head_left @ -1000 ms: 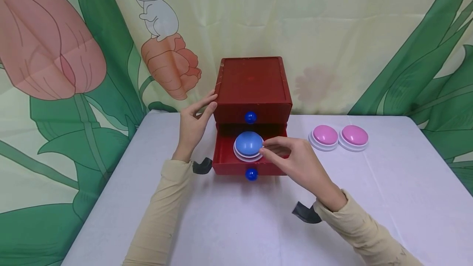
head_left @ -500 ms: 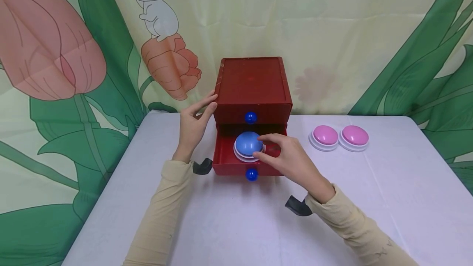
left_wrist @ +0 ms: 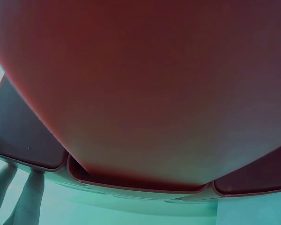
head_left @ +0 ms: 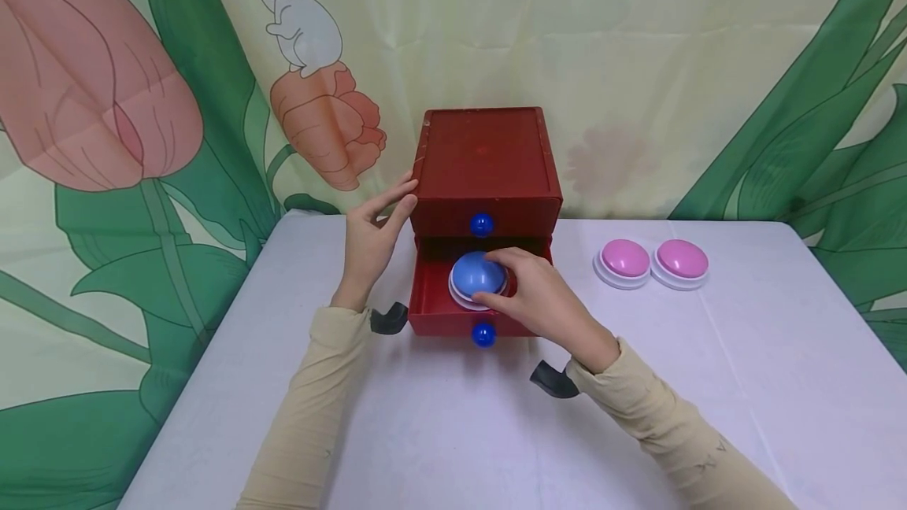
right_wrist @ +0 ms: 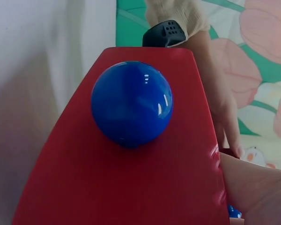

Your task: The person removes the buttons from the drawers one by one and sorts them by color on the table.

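Observation:
A small red drawer cabinet (head_left: 485,152) stands at the back of the table, its lower drawer (head_left: 432,301) pulled out. Inside that drawer sits a blue dome-topped push button (head_left: 475,278) on a white base. My right hand (head_left: 546,297) holds the dome from the right, forefinger over its far side and thumb at its near side. Its other fingers are largely hidden. My left hand (head_left: 372,246) rests against the cabinet's left side with fingers extended. The right wrist view has the drawer front with its round blue knob (right_wrist: 132,104) close up.
Two pink push buttons (head_left: 625,260) on white bases stand side by side to the right of the cabinet. A printed cloth (head_left: 482,22) hangs behind the white table (head_left: 453,431). Dark straps (head_left: 554,380) stick out at both wrists. Much of the left wrist view is blurred.
My right hand has moved left from the blue push button's right edge, and its thumb and forefinger have spread around the dome. My left hand has stayed on the cabinet.

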A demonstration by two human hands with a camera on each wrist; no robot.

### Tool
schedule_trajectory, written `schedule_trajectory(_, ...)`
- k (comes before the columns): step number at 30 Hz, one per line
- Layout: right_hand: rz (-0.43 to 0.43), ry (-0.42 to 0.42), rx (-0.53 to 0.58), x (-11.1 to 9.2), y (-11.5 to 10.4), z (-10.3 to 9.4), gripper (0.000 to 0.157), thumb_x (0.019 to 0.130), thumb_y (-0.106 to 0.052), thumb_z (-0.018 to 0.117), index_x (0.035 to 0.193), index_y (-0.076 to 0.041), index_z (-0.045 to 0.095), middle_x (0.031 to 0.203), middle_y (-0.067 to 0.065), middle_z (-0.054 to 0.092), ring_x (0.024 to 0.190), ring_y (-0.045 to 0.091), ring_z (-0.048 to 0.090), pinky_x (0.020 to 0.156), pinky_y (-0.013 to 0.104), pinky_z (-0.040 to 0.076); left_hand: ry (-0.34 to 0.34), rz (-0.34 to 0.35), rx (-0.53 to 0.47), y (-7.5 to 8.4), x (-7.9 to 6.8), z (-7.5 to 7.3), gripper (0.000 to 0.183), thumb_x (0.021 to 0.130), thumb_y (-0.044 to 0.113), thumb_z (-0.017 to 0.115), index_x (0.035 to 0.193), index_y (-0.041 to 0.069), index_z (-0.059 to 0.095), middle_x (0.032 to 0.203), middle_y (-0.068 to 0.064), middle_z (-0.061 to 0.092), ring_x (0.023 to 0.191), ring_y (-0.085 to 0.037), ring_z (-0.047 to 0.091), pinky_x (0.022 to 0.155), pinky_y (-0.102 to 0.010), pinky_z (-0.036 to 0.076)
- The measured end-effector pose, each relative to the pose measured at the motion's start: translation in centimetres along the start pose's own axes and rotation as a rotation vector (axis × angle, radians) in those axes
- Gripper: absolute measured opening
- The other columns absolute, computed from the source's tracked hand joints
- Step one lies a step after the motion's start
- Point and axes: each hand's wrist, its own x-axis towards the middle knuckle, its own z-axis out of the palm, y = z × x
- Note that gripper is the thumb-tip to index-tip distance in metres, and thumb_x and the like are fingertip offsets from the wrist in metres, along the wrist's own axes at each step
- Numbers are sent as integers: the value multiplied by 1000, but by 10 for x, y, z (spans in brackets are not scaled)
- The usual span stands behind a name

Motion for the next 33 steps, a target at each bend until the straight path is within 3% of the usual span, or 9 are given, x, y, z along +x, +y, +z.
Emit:
schedule_trajectory(18,9,-104,-78,19,-1,5,65,79,-23,85,135,-3,59,137,17,58,126,38,54,97,54,52,2,-5,-16,0,0,0,32,97,11,63,127,0,66,138,-12,60,126,-25,59,90,-32,57)
schedule_trajectory(33,3,-48,-101,20,-2,7,61,76,-21,87,129,-1,64,129,17,63,118,37,59,92,52,55,0,-4,-20,0,0,0,32,97,11,63,127,0,66,138,-12,60,126,-24,59,90,-29,56)
